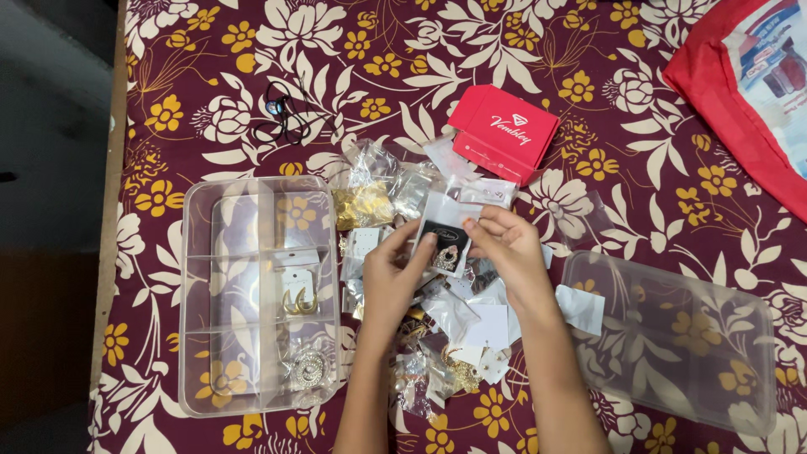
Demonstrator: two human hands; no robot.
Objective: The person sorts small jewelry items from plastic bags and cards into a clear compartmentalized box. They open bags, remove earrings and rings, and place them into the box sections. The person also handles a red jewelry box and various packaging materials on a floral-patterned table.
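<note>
- Nearest the camera, two bare forearms rise from the bottom edge over a maroon bedcover (639,160) printed with white and yellow flowers.
- The left hand (395,273) and the right hand (508,248) meet above a heap of small clear jewellery packets (454,336), which serves as the landmark here.
- Between them they hold an earring card (443,244), dark, in a clear sleeve, with silvery earrings on it; it hovers just above the far part of the heap.
- Left fingers are curled together, thumb and fingertips pinching the card's left edge; right fingers are bent close together, pinching its upper right corner.
- Left of the heap, touching its edge, lies a clear compartment box (197,294); gold hoop earrings (300,301) on a white card sit in a middle compartment, a round silvery piece (307,368) in the one nearer the camera.
- Right of the heap lies a clear plastic lid (672,336), flat on the cover.
- Just beyond the heap stands a red cardboard box (502,133).
- Beyond and to the left, well apart, lies a black looped cord (282,118).
- Far right of the heap, at the top corner, is a red bag (714,76).
</note>
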